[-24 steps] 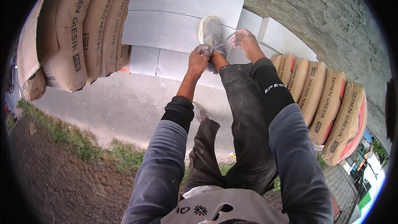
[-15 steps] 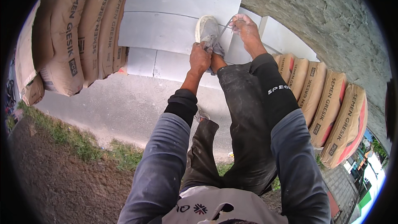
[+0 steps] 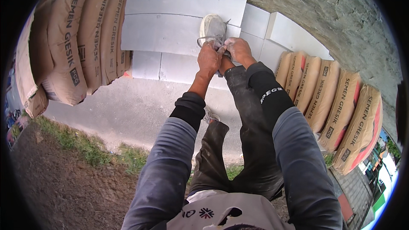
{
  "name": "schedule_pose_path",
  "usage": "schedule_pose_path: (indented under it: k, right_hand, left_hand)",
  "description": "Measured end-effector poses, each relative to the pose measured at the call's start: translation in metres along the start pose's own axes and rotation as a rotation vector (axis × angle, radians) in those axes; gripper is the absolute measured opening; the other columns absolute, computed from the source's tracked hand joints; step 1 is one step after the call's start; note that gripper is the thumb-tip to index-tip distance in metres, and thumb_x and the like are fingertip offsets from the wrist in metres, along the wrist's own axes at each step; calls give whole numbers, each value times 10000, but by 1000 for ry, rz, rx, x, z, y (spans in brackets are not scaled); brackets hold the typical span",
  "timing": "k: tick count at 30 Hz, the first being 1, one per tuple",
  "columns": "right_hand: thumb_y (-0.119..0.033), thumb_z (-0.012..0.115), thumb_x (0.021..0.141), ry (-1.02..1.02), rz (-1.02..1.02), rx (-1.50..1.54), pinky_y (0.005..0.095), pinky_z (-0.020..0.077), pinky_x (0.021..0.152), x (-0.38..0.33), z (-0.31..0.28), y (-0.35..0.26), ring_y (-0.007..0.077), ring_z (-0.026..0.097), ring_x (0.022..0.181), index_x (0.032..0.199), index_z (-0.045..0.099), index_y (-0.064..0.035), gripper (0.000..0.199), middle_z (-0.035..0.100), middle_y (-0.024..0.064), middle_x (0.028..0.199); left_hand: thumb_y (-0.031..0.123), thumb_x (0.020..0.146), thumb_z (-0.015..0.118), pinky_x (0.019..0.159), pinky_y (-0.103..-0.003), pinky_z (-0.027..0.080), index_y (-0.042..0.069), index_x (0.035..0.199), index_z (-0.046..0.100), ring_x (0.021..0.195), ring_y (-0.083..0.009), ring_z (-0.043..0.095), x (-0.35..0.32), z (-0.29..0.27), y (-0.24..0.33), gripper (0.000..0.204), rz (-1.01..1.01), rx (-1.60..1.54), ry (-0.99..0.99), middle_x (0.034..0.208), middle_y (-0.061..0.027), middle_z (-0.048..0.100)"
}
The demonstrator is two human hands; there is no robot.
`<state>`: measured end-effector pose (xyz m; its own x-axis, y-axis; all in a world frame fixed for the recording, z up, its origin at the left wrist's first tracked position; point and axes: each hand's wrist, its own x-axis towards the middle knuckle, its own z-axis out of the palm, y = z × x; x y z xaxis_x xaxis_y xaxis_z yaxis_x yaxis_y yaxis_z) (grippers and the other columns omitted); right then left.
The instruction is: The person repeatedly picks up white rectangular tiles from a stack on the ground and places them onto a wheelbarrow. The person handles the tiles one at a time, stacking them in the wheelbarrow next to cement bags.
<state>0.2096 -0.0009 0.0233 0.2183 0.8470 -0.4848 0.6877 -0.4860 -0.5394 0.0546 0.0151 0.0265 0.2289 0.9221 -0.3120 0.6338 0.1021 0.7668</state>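
Left hand (image 3: 208, 58) and right hand (image 3: 239, 50) together, pinching laces (image 3: 205, 39) of grey shoe (image 3: 213, 27) propped on white blocks (image 3: 170, 30); sacks (image 3: 76, 38) left.

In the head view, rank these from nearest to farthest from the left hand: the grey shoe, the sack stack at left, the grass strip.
1. Grey shoe: right at the left hand, whose fingers are at its laces, on the white blocks.
2. Sack stack at left: off to the left, against the blocks.
3. Grass strip: lower left, across the concrete path.
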Motion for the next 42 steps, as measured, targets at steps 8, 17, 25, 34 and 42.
schedule_pose_path:
  k: [8,17,25,34,42]
  right_hand:
    - [-194,651,887,-143,-5,230,390,525,798,7,4,11,295,685,873,1000,720,-57,191,719,161,900]
    - [-179,693,878,-359,131,449,324,484,773,-11,-26,-3,157,601,839,1019,723,-44,197,698,61,897]
    - [-187,689,887,-301,141,489,322,470,853,-15,-30,-8,165,615,902,1023,734,-47,200,714,53,929]
    - [-158,660,928,-170,31,299,328,488,901,-6,-17,-1,189,644,956,1066,721,-28,199,727,88,991]
    - [-130,741,830,-279,38,439,334,528,782,-6,-15,-9,226,682,825,1095,712,-61,276,727,117,905]
  left_hand:
    - [242,899,693,873,-464,507,64,1093,695,1011,-393,643,2,6,-8,264,48,32,47,1085,-211,649]
    - [214,952,639,926,-442,507,72,1199,640,1094,-391,640,6,-31,10,285,224,82,-222,1206,-175,669]
    - [188,951,634,912,-461,514,7,1199,636,1024,-425,659,15,-24,-11,307,123,-110,-206,1090,-243,693]
    - [191,938,629,815,-367,519,-9,1028,719,889,-309,680,19,-20,-15,237,269,-33,-309,950,-210,704]
    - [168,939,612,749,-316,513,-25,1012,721,790,-178,633,17,-27,-3,233,-382,-667,-458,894,-91,697]
